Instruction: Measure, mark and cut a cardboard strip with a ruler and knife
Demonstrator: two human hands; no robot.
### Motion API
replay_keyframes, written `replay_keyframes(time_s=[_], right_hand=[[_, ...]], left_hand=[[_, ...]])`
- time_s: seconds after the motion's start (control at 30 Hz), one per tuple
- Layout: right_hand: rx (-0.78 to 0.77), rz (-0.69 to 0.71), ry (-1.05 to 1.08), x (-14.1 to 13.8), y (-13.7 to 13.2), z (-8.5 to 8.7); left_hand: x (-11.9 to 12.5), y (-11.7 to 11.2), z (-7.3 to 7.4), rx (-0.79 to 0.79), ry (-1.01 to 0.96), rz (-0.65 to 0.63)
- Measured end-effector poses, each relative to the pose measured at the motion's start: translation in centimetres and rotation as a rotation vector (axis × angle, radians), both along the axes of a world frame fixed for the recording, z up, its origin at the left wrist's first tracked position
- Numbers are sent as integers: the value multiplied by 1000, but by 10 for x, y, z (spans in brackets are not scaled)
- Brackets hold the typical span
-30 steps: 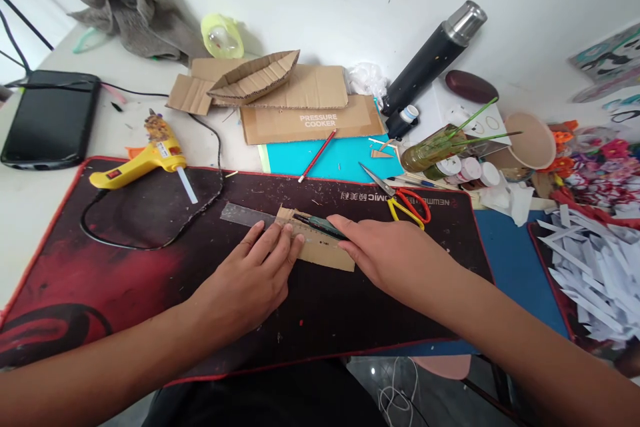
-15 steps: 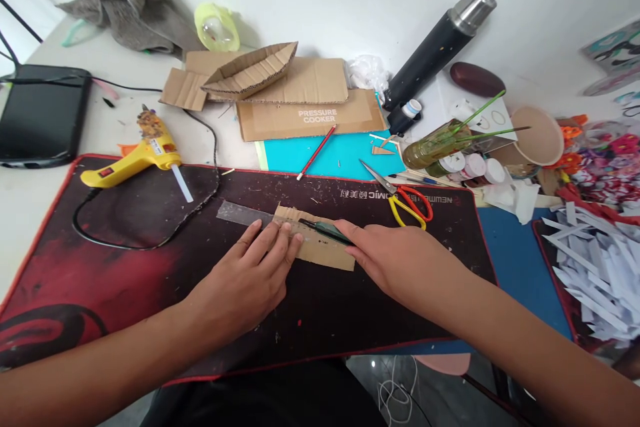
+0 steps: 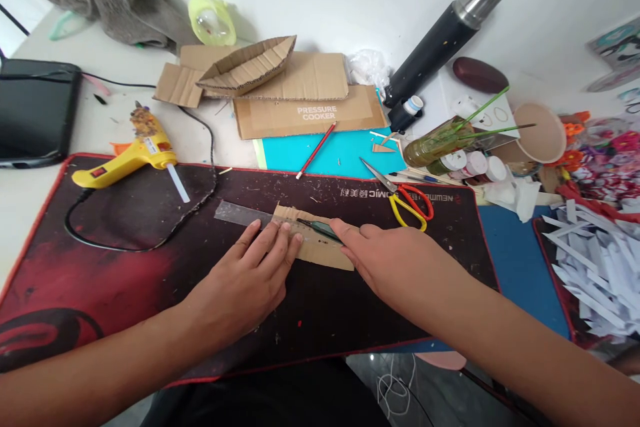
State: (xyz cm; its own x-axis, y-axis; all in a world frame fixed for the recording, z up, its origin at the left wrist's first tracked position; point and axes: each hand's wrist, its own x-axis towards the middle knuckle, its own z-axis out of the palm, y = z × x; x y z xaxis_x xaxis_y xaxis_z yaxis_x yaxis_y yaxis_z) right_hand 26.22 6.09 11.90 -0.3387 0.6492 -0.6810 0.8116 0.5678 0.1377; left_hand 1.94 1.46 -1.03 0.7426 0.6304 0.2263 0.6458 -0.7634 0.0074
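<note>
My left hand (image 3: 245, 280) lies flat with fingers stretched out, pressing a clear ruler (image 3: 240, 215) onto a small cardboard piece (image 3: 320, 250) on the black and red desk mat (image 3: 125, 247). My right hand (image 3: 395, 267) grips a dark green cutter (image 3: 320, 227) whose tip rests on the cardboard along the ruler's edge. Both hands meet over the cardboard near the mat's middle.
A yellow glue gun (image 3: 125, 157) with its cord lies at the mat's left. Red and yellow scissors (image 3: 405, 200) lie to the right. Cardboard sheets and a cardboard boat (image 3: 250, 67), a black flask (image 3: 440, 33), paint jars, a paper cup and white paper strips (image 3: 595, 260) crowd the back and right.
The hands stay on the ruler and cardboard; the cutter shifts only slightly. The camera has tilted a little, so things sit slightly higher and leftward.
</note>
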Motion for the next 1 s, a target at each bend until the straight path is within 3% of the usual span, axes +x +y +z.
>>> replay_keyframes(time_s=[0.27,0.53,0.8,1.0], right_hand=[[39,98,36,4,3,-3],[22,108,57,-15,14,13],[52,61,23,4,3,13],[82,68,60,1,2,10]], left_hand=[[-1,0,0,-4,-4,-1],[-2,0,-2,-45,-21,2],[0,1,-1,17,-13,1],[0,1,-2,0,-37,6]])
